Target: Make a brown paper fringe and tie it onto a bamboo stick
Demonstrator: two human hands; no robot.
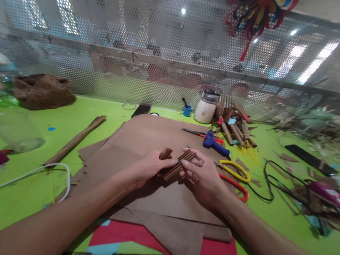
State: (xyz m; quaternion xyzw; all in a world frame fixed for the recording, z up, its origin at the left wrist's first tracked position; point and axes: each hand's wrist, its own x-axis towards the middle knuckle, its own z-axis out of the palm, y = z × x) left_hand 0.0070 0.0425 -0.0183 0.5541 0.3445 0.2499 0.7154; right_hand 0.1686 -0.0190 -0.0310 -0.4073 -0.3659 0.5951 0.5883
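Note:
Between my two hands is a piece of brown paper (171,172) folded into narrow pleats. My left hand (150,166) pinches its left part, thumb on top, and pleat ends stick up beyond the fingers. Thumb and fingers of my right hand (203,173) close on the right part. Both hands are just above a stack of brown paper sheets (128,147). Right beside my right hand are scissors with one yellow handle (234,170) and one red handle (238,186). A blue glue gun (214,142) lies behind it, next to another pair of scissors with red handles (219,140).
At the back stand a white jar (205,109) and a small blue pot (187,111), beside a pile of rolled brown paper (236,129). Further right are a black phone (310,159) and a black cable (266,180). A long paper roll (75,141) and white cable (32,171) lie left.

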